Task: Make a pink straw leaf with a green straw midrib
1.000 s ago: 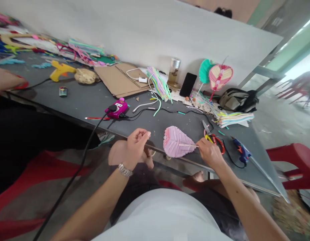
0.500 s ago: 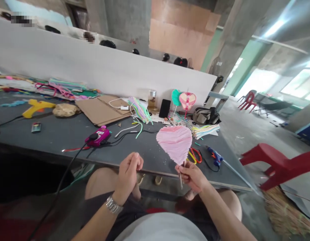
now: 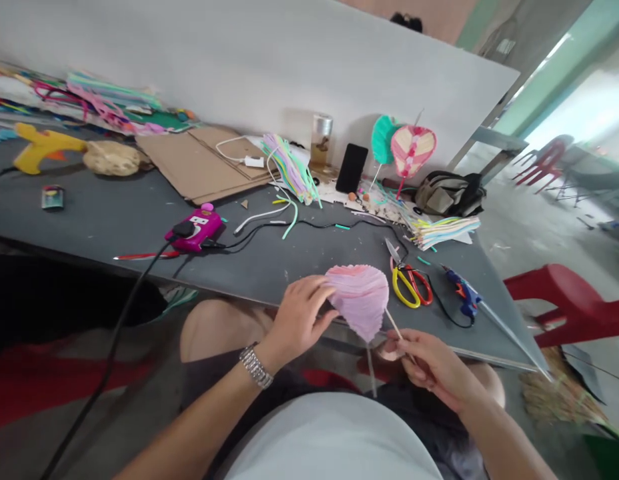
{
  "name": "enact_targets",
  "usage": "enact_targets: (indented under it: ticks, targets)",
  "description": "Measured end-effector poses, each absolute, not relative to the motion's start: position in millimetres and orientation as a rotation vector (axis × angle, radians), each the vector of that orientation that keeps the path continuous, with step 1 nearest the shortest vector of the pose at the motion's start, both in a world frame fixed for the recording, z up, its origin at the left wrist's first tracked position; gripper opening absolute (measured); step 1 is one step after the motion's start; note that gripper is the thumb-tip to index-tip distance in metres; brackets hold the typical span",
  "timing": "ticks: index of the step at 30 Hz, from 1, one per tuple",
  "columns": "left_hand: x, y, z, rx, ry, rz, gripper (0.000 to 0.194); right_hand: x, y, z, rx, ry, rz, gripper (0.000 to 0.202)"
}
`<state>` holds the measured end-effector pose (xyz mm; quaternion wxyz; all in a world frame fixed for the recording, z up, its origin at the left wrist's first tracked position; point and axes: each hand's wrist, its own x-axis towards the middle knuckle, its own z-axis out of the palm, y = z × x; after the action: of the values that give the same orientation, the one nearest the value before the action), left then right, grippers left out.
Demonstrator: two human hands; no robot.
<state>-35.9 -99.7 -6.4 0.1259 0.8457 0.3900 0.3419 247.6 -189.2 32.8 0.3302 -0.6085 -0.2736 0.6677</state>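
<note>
A pink pleated heart (image 3: 362,297) hovers over the table's front edge, with a thin pale stick (image 3: 371,373) hanging down from its point. At the heart's left edge, my left hand (image 3: 302,317) has fingers and thumb closed around the rim. My right hand (image 3: 434,363) pinches a second thin pale stick (image 3: 394,325), whose upper end meets or passes behind the heart's right edge; which one I cannot tell. Scissors (image 3: 407,280) with one yellow and one red handle lie beyond my right hand, and a blue glue gun (image 3: 464,293) is to their right.
A magenta power adapter (image 3: 197,230) with a black cable sits on the left of the table, near a yellow glue gun (image 3: 44,148). Behind are cardboard sheets (image 3: 189,163), pastel pipe cleaners (image 3: 292,167), a phone (image 3: 352,168), finished hearts (image 3: 413,152) and a pouch (image 3: 447,193).
My left hand has moved right and taken hold of the heart's edge. The heart has turned and tilted; my right hand has shifted right with a stick. The view has tipped downward.
</note>
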Motion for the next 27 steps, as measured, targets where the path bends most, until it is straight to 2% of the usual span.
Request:
enact_targets:
  ticks: [3, 5, 11, 15, 17, 22, 27]
  targets:
    - [-31, -84, -9, 2.647, 0.959, 0.753, 0.06, 282, -199, 46, -1.82, -0.806, 1.595, 0.05]
    - [-31, -76, -11, 2.709, 0.907, 0.639, 0.071, 302, -197, 60, -1.928, -0.9, 1.384, 0.048]
    - [-27, -73, -14, 2.702, 1.047, 0.602, 0.072, 289, -132, 91, -1.613, -1.065, 0.691, 0.032]
    - [-23, -77, -13, 2.682, 1.144, 0.638, 0.08, 235, -68, 62, -1.497, -1.126, 0.912, 0.046]
    - [-21, -75, -12, 2.684, 1.143, 0.637, 0.086, 213, -45, 39, -1.431, -1.185, 0.961, 0.046]
    - [-16, -62, -10, 2.734, 0.98, 0.589, 0.093, 197, -31, -6, -1.453, -1.246, 0.738, 0.037]
    - [-12, -54, -7, 2.717, 0.944, 0.587, 0.091, 203, -39, -17, -1.555, -1.371, 0.541, 0.028]
